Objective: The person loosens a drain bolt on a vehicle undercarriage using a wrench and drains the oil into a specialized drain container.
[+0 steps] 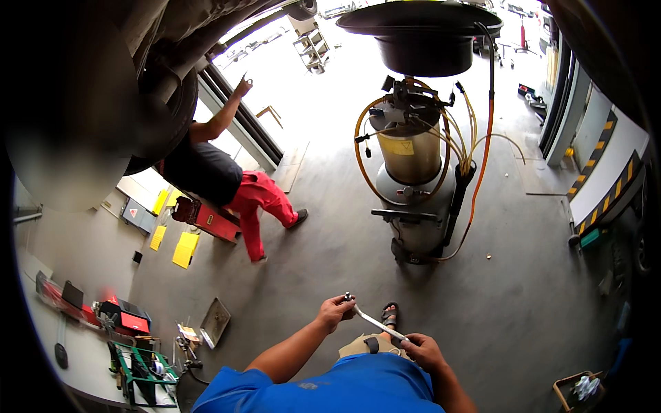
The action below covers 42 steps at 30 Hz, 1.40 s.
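Observation:
In front of my body I hold a long, slim silver wrench [379, 323] across both hands. My right hand [425, 352] is closed round its lower right end. At its upper left end, the closed fingers of my left hand [335, 313] pinch the tip, where a small, dark, round metal piece [348, 297] like a socket shows above them. Whether that piece is fixed to the wrench, I cannot tell. Past my hands stands an oil drainer [413, 151] with a wide black funnel pan [423, 41] on top, apart from both hands.
Yellow hoses and an orange hose [476, 199] hang about the drainer. A vehicle's dark underside and wheel [182, 113] loom overhead left. Beyond, a person in red trousers [256, 206] has an arm raised. A metal tray [215, 322] and green rack [141, 372] lie left; a striped barrier [606, 186] stands right.

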Each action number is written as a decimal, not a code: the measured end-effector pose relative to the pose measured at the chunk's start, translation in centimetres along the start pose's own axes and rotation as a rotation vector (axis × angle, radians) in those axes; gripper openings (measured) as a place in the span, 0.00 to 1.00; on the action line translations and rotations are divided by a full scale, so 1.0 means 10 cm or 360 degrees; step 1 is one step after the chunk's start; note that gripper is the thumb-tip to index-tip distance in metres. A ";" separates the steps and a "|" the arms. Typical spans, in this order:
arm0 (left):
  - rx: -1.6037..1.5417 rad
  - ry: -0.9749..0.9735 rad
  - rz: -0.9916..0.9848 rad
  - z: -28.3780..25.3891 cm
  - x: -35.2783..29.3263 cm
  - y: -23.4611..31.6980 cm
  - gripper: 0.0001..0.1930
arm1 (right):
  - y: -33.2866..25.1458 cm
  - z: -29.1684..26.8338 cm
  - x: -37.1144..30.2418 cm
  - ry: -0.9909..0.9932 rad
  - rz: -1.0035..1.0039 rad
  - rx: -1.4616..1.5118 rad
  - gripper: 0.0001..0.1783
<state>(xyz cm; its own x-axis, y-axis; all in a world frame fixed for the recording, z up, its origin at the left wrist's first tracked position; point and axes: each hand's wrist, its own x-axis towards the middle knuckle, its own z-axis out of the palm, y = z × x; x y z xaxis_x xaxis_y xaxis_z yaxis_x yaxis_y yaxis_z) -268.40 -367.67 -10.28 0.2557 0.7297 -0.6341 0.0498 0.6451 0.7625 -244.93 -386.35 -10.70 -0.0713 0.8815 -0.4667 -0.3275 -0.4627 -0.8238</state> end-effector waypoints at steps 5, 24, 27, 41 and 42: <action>0.0057 0.0151 -0.0015 -0.23 -0.17 -0.03 0.09 | -0.04 0.09 0.08 -0.0142 0.0121 -0.0054 0.19; -0.0190 0.0672 -0.0093 -2.36 0.82 0.53 0.09 | -0.45 1.44 2.65 -0.0475 0.0317 -0.0278 0.16; -0.0222 0.0747 -0.0201 -2.92 1.16 0.79 0.08 | -0.38 1.88 3.43 -0.0505 0.0487 -0.0156 0.15; -0.0207 0.0856 -0.0091 -4.79 2.84 2.54 0.09 | -1.06 3.28 6.00 -0.0597 0.0496 0.0059 0.16; -0.0183 0.0829 -0.0121 -4.78 3.04 2.61 0.09 | -1.11 3.22 6.14 -0.0579 0.0526 0.0093 0.16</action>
<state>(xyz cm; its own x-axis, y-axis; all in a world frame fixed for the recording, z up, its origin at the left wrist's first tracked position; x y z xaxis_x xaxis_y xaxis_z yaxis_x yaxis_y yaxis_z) -305.53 -317.84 -15.79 -0.2585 0.6769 -0.6892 -0.0637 0.6999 0.7114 -275.96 -324.05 -19.85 -0.5011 0.6690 -0.5489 -0.2832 -0.7262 -0.6264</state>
